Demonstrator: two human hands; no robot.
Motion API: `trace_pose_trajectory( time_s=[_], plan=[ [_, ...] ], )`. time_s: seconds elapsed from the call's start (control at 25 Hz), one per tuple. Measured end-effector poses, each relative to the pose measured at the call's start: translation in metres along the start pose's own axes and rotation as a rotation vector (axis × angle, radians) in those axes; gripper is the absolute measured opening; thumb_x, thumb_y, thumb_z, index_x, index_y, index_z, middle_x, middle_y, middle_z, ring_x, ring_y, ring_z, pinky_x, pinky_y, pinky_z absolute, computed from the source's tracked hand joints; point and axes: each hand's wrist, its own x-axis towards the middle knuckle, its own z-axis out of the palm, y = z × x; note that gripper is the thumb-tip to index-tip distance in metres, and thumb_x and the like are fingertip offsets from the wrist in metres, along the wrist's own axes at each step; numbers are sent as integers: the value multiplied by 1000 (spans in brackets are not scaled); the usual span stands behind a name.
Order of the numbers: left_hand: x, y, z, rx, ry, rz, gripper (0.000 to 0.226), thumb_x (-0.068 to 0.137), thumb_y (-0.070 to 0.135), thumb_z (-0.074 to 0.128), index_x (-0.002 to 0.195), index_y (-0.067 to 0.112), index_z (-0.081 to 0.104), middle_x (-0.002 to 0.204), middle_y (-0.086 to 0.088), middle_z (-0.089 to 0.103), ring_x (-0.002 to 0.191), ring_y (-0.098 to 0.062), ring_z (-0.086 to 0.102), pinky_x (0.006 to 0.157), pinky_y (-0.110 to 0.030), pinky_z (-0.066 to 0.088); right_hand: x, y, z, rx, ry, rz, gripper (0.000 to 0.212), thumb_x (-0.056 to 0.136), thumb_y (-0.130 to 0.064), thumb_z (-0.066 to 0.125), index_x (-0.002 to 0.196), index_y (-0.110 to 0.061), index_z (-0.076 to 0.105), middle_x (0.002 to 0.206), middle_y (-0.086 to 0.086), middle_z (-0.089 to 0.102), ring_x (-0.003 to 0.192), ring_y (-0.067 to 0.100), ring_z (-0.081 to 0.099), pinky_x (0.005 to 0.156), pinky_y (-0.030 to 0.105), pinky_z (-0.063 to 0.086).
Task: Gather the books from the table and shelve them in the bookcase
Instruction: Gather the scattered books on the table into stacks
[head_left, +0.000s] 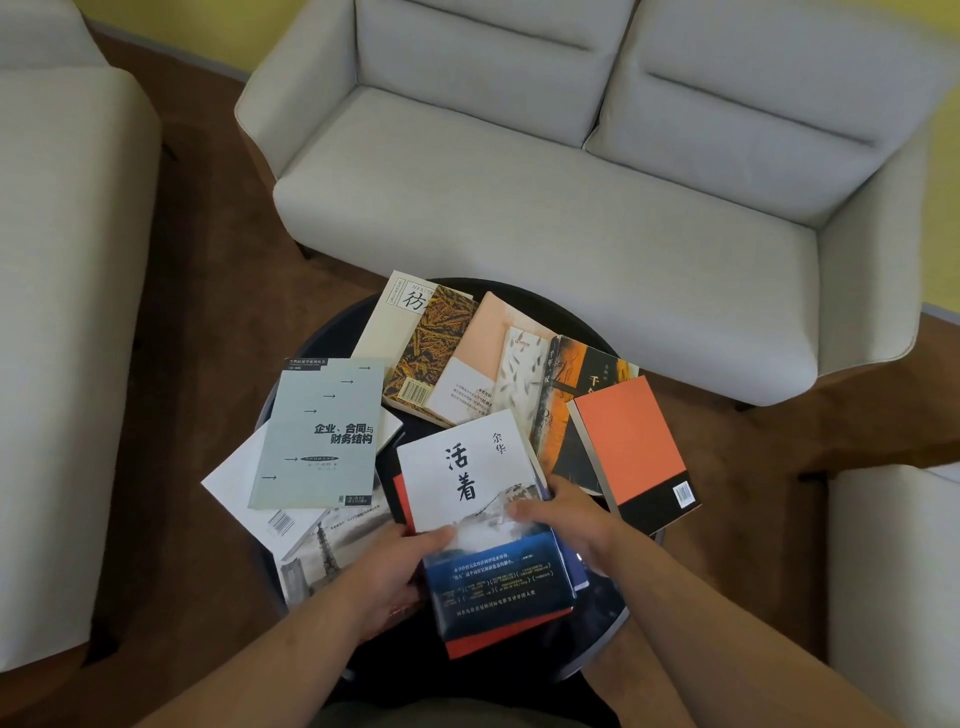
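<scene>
Several books lie scattered on a small round black table (322, 338). Nearest me is a small stack topped by a white and blue book (467, 467) with black brush characters, a red book under it. My left hand (387, 571) grips the stack's left edge, thumb on the cover. My right hand (563, 525) holds its right edge, fingers on the cover. Around it lie a pale grey-green book (322, 436), a white book (244, 493), a grey photo book (332, 551), an orange and black book (634, 452), a dark book (576, 384) and more at the back (431, 353).
A pale two-seat sofa (571, 156) stands beyond the table. A light armchair (62, 312) is at the left and another seat (893, 571) at the right. Brown carpet (208, 234) lies between them. No bookcase is in view.
</scene>
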Motion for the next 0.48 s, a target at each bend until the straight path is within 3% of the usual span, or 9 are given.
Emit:
trace_pose_trajectory(
  time_s=[0.12,0.28,0.4,0.48],
  plan=[
    [-3,-7,2,-67,-6,29,31,87,26,75,115,18,64,103,-3,80,101,-29,73,99,-53,53,-7,8,0,54,19,-3,38,84,-6,78,114,-19,60,111,9,76,96,30,75,83,41,61],
    [-7,-15,6,-152,24,120,72,63,40,85,124,14,55,115,-9,75,102,-32,74,98,-54,54,-19,19,-4,174,29,44,38,84,-8,79,113,-19,57,118,18,71,106,42,71,96,56,56],
    [-11,-17,9,-212,-7,113,67,70,41,78,126,13,57,115,-10,76,99,-32,75,88,-46,58,-31,28,-4,218,33,49,36,86,-5,75,114,-17,55,119,20,69,109,43,69,96,54,56],
    [-16,-15,11,-233,-62,69,53,78,42,70,121,12,66,111,-11,78,99,-33,76,86,-43,57,-39,33,-5,247,37,53,37,88,-5,73,118,-15,55,118,20,69,105,41,71,86,48,60]
  ],
)
